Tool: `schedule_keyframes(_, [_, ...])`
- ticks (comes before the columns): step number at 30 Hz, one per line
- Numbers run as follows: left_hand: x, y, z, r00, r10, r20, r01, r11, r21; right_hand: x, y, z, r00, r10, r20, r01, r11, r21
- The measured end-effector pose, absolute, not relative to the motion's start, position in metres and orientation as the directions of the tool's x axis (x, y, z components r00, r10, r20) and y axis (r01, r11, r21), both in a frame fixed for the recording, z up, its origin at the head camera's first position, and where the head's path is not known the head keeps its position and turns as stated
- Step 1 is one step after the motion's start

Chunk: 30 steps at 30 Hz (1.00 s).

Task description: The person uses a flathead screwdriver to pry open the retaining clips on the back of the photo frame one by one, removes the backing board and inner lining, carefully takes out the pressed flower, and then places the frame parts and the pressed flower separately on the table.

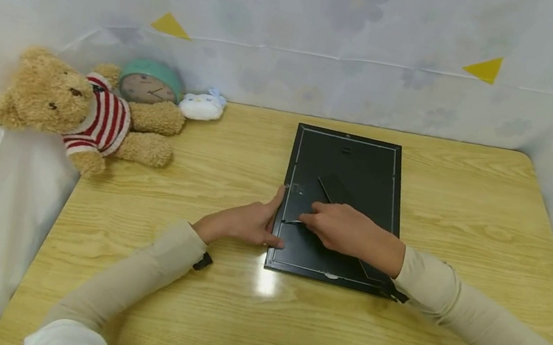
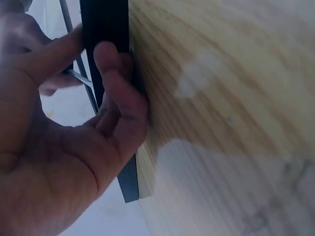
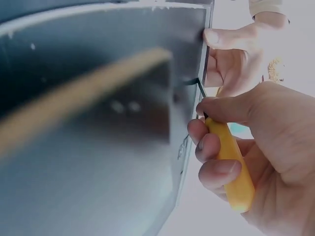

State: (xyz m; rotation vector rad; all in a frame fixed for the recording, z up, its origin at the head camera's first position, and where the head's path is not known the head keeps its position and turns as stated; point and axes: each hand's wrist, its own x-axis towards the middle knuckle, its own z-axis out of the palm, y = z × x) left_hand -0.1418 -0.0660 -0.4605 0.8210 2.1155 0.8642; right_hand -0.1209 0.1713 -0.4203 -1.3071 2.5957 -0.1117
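A black picture frame (image 1: 372, 177) was laid back side up on a wooden table (image 1: 206, 320), right of centre. A yellow-handled tool (image 3: 230, 147) was gripped in the curled fingers and thumb of the right hand (image 1: 341, 227), its thin metal shaft set at the seam along the frame's left edge. Just beside it, that edge was pinched by the left hand (image 1: 248, 221), the thumb rested on top and the bent fingers pressed to the side. At the table's far left, a teddy bear (image 1: 102, 123) in a striped top, a teal clock (image 1: 149, 87) and a small white plush (image 1: 203, 107) were grouped before a pale, flower-patterned cloth (image 1: 284, 1)
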Motion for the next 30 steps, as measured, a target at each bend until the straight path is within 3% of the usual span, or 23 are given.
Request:
schedule_keyframes(6, [-0.135, -0.059, -0.457, -0.617, 0.691, -0.376, 0.261, 0.630, 0.731, -0.123, 0.162, -0.408, -0.609, -0.750, -0.257, -0.741, 0.654, -0.153])
schedule_keyframes(16, [-0.131, -0.057, -0.450, -0.661, 0.650, -0.375, 0.259, 0.667, 0.698, -0.131, 0.136, -0.389, -0.564, -0.754, -0.337, -0.782, 0.619, -0.075])
schedule_keyframes(30, [-0.129, -0.064, -0.458, -0.615, 0.726, -0.309, 0.327, 0.591, 0.738, -0.148, 0.084, -0.365, -0.540, -0.723, -0.431, -0.790, 0.612, -0.037])
